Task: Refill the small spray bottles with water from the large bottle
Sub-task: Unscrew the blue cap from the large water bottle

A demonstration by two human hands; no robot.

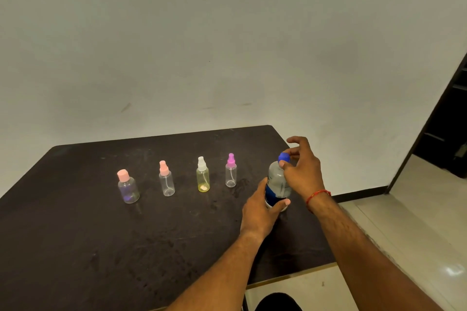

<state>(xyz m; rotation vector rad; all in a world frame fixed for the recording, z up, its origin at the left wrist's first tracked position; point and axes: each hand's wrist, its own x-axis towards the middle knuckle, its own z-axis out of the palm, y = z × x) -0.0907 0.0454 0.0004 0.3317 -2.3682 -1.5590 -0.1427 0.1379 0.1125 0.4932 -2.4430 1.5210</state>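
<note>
Hands working the large water bottle point(277, 184)
Left hand point(260, 212) is gripping its body; right hand point(302, 171) is pinching the blue cap point(284, 157).

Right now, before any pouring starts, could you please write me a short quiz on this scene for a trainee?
1. True or false: the left hand grips the large bottle by its body.
2. The right hand pinches a cap of which colour? A red, B blue, C green.
3. Fill in: the yellow bottle carries a ___ spray head.
Key: 1 true; 2 B; 3 white.
</note>
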